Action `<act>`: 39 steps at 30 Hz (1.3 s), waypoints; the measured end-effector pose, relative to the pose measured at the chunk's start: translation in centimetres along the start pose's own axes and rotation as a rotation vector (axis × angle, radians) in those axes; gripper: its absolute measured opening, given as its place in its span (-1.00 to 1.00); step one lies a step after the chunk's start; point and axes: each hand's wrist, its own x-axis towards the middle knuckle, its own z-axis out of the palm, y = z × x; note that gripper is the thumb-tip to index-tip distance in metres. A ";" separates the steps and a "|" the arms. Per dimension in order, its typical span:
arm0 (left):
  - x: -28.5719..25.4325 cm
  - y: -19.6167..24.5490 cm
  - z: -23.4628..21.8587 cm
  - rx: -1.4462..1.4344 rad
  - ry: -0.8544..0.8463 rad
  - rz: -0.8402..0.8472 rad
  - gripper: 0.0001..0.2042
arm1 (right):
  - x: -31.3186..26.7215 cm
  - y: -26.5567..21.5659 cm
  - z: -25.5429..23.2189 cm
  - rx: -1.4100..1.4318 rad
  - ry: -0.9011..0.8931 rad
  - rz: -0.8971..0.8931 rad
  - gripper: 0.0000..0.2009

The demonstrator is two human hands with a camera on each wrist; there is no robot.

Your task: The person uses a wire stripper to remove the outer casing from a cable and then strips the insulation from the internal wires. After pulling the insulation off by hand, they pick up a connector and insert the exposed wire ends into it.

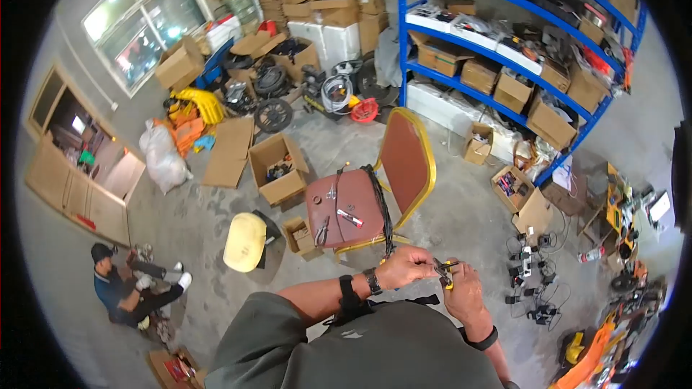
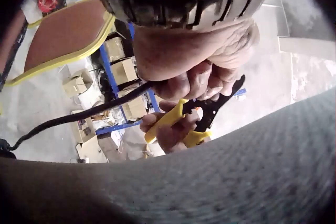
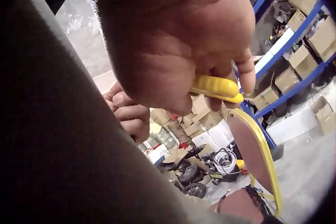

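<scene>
In the head view, my left hand [image 1: 404, 268] and right hand [image 1: 465, 297] are close together in front of my body. My right hand grips a wire stripper by its yellow handles [image 3: 215, 86]. The tool's black jaws show in the left wrist view, right at the left fingertips. Fingers of my left hand pinch a black cable [image 2: 79, 115], which trails away from the hand toward the chair; the cable's end is hidden by the fingers. More black cable [image 1: 380, 205] lies along the side of the red-brown chair seat [image 1: 360, 187] ahead.
On the seat lie scissors [image 1: 331, 193], a red-and-white marker [image 1: 349, 217] and pliers [image 1: 322, 232]. A yellow stool [image 1: 245, 243] and open cardboard box [image 1: 277, 187] stand left of the chair. Blue shelving [image 1: 497, 47] fills the back right. Chargers [image 1: 530, 270] litter the right floor. A person [image 1: 133, 284] sits at far left.
</scene>
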 end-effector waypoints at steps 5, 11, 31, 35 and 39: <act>0.0 0.0 -0.7 -0.241 -0.073 -0.037 -0.81 | 0.5 -0.3 -0.3 0.002 0.009 -0.056 -0.66; -0.2 -0.1 -0.1 0.130 0.210 0.038 -0.84 | 0.6 -0.5 -0.1 0.013 -0.164 0.121 -0.63; -1.9 -0.7 -0.9 -0.159 -0.071 0.034 -0.82 | 0.1 -1.3 0.6 0.043 0.013 -0.171 -0.61; -2.2 -0.7 -0.5 0.334 0.230 0.257 -0.79 | -0.3 -2.0 0.3 -0.030 -0.133 0.046 -0.60; -2.8 -1.1 -0.3 0.482 0.333 0.286 -0.77 | -0.3 -2.0 0.7 -0.043 -0.244 0.117 -0.61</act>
